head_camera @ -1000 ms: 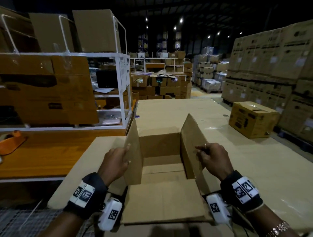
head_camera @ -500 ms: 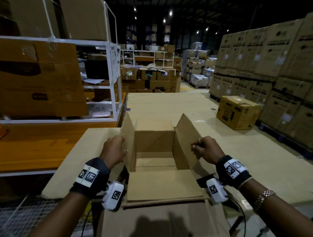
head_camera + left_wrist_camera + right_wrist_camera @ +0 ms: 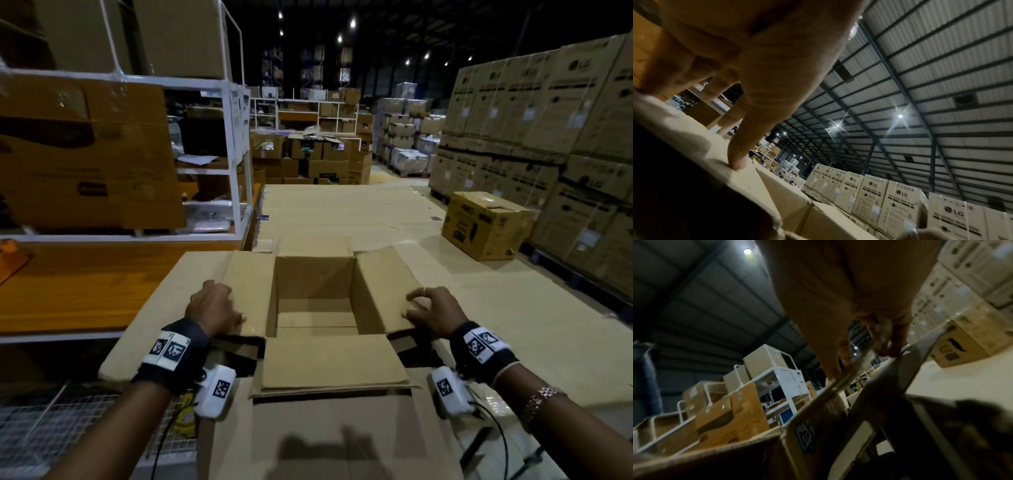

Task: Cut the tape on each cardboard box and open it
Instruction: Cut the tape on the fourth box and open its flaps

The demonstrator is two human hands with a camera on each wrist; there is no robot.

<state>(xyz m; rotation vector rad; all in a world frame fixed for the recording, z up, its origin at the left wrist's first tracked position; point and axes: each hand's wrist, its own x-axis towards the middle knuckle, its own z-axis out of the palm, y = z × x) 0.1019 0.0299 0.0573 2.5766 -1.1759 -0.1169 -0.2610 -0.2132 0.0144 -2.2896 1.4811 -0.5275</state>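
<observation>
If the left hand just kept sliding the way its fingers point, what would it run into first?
Probably nothing soon: the left hand points along the left flap, then over the bare table. Depth is unclear.

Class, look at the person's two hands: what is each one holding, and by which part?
Left hand presses down the open box's left flap at its outer edge. Right hand presses the right flap near its outer edge, fingers bent on it.

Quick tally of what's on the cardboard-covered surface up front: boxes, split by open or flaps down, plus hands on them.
Open box: 1
Box with top flaps down: 1
Hands on the open box's side flaps, left hand and right hand: 2
Total: 4
</observation>
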